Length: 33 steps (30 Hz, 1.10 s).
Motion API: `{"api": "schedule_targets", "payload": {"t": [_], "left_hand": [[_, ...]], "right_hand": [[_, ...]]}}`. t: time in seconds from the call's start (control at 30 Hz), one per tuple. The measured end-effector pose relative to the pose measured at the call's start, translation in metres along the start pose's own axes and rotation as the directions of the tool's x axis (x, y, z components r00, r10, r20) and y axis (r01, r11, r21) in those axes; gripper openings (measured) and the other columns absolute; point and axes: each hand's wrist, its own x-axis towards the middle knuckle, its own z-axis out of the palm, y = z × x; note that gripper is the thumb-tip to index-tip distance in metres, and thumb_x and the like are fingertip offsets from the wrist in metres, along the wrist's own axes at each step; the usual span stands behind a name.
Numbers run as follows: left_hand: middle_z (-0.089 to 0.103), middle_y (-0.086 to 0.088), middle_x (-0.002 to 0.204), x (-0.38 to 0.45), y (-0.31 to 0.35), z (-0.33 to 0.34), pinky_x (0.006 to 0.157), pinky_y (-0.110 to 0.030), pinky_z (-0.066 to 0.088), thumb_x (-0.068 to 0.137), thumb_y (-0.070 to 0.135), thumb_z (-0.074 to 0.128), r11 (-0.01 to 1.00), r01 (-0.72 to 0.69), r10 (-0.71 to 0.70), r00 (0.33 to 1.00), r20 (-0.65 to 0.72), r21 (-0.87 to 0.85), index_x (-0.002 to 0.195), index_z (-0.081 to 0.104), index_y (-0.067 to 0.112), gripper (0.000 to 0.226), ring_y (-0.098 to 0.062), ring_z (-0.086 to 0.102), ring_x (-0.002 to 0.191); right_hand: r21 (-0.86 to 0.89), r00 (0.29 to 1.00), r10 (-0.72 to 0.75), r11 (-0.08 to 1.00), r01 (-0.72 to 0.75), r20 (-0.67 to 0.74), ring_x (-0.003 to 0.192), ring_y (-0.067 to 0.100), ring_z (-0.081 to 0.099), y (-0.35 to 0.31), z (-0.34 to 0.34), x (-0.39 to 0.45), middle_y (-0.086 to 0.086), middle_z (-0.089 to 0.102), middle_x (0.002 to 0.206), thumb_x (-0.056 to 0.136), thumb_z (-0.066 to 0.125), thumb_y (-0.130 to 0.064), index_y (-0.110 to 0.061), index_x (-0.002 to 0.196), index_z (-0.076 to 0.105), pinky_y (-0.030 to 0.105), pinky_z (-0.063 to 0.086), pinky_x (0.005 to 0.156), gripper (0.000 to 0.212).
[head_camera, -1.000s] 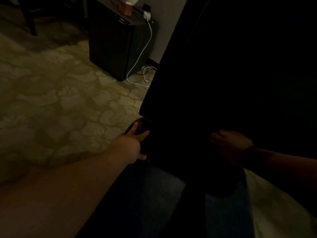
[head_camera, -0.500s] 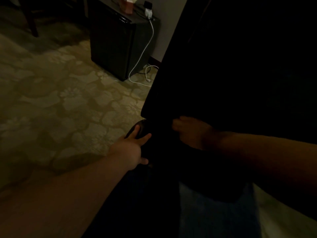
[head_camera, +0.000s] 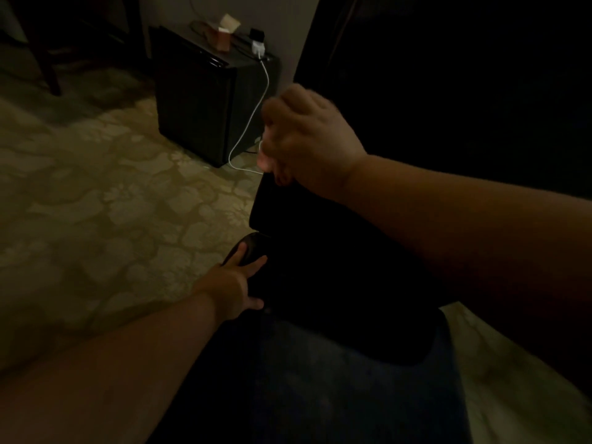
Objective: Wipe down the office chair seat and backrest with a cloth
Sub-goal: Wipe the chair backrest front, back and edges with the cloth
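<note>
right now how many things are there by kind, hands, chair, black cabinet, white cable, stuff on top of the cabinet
hands: 2, left hand and right hand
office chair: 1
black cabinet: 1
white cable: 1
white plug: 1
tissue box: 1
total: 7

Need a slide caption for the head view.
Dim room: left hand on chair armrest, right hand curled at backrest edge.
</note>
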Motion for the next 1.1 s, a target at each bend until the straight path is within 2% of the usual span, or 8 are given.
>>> {"api": "schedule_targets", "payload": {"t": [0.17, 0.37, 0.5, 0.6, 0.67, 0.77, 0.97, 1.1], "left_hand": [[-0.026, 0.004, 0.173, 0.003, -0.002, 0.001, 0.12, -0.045, 0.039, 0.083, 0.065, 0.077, 0.999, -0.034, 0.034, 0.999, -0.039, 0.008, 0.161, -0.001, 0.058, 0.11, -0.032, 0.028, 0.156], [-0.028, -0.002, 0.172, 0.004, 0.006, 0.002, 0.121, -0.044, 0.038, 0.085, 0.062, 0.076, 0.996, 0.002, 0.004, 0.998, -0.057, 0.094, 0.162, -0.004, 0.056, 0.111, -0.034, 0.027, 0.156], [-0.023, -0.009, 0.172, 0.009, 0.022, -0.002, 0.115, -0.057, 0.041, 0.086, 0.065, 0.071, 0.966, 0.107, -0.109, 0.994, -0.005, 0.236, 0.16, -0.014, 0.054, 0.113, -0.039, 0.021, 0.157], [0.005, -0.011, 0.172, -0.002, 0.031, -0.009, 0.111, -0.057, 0.045, 0.094, 0.058, 0.058, 0.95, 0.032, -0.029, 0.999, -0.014, 0.312, 0.163, 0.005, 0.05, 0.087, -0.04, 0.033, 0.15], [0.029, -0.007, 0.166, -0.008, 0.034, -0.009, 0.114, -0.057, 0.042, 0.094, 0.052, 0.041, 0.937, -0.086, 0.088, 0.996, 0.01, 0.337, 0.157, 0.026, 0.049, 0.066, -0.033, 0.037, 0.148], [0.03, -0.006, 0.169, -0.013, 0.042, 0.0, 0.12, -0.058, 0.032, 0.099, 0.04, 0.045, 0.89, -0.124, 0.111, 0.992, 0.054, 0.439, 0.162, 0.027, 0.04, 0.065, -0.028, 0.029, 0.155], [0.011, -0.017, 0.174, -0.037, 0.057, 0.031, 0.126, -0.058, 0.023, 0.097, 0.046, 0.064, 0.897, -0.086, 0.054, 0.995, 0.085, 0.434, 0.166, 0.016, 0.038, 0.085, -0.041, 0.014, 0.16], [0.005, -0.013, 0.175, -0.061, 0.056, 0.048, 0.123, -0.062, 0.027, 0.095, 0.051, 0.067, 0.913, -0.104, 0.074, 0.993, 0.091, 0.393, 0.166, 0.012, 0.042, 0.091, -0.045, 0.011, 0.159]], "right_hand": [[0.197, 0.977, -0.199, 0.963, 0.181, 0.075, 0.108, 0.03, 0.052, 0.01, 0.039, -0.126, 0.001, 0.064, 0.109, 0.082, 0.077, -0.036, -0.029, 0.099, 0.07, 0.045, 0.048, 0.089, 0.02], [0.151, 0.831, -0.038, 0.987, -0.056, 0.556, 0.083, 0.034, 0.072, 0.012, 0.063, -0.336, 0.007, 0.074, 0.102, 0.066, 0.077, -0.033, -0.02, 0.117, 0.061, 0.037, 0.06, 0.065, 0.054], [0.206, 0.915, -0.079, 0.979, -0.005, 0.396, 0.097, 0.03, 0.054, 0.03, 0.028, -0.296, 0.004, 0.065, 0.098, 0.082, 0.07, -0.034, -0.027, 0.085, 0.073, 0.04, 0.051, 0.08, 0.009], [0.205, 0.995, 0.098, 0.974, -0.101, 0.025, 0.099, 0.033, 0.058, 0.07, -0.01, -0.241, 0.006, 0.066, 0.105, 0.102, 0.055, -0.039, -0.027, 0.098, 0.072, 0.041, 0.044, 0.087, 0.021], [0.337, 0.869, 0.431, 0.878, -0.341, -0.244, 0.105, 0.029, 0.055, 0.106, -0.032, -0.218, 0.01, 0.065, 0.112, 0.106, 0.057, -0.04, -0.029, 0.105, 0.069, 0.043, 0.047, 0.092, 0.017], [0.503, 0.614, 0.777, 0.591, -0.631, -0.143, 0.116, 0.025, 0.061, 0.134, -0.035, -0.223, 0.003, 0.065, 0.121, 0.102, 0.061, -0.04, -0.051, 0.105, 0.068, 0.046, 0.05, 0.103, 0.014], [0.287, 0.588, 0.685, 0.514, -0.809, 0.43, 0.11, 0.047, 0.056, 0.011, 0.027, -0.335, 0.016, 0.062, 0.114, 0.092, 0.072, -0.046, -0.019, 0.109, 0.081, 0.041, 0.05, 0.093, 0.033], [0.223, 0.245, 0.596, 0.112, -0.968, 0.764, 0.101, 0.035, 0.063, -0.099, 0.035, -0.407, 0.003, 0.056, 0.099, 0.092, 0.077, -0.038, -0.017, 0.108, 0.079, 0.028, 0.057, 0.078, 0.026]]}}
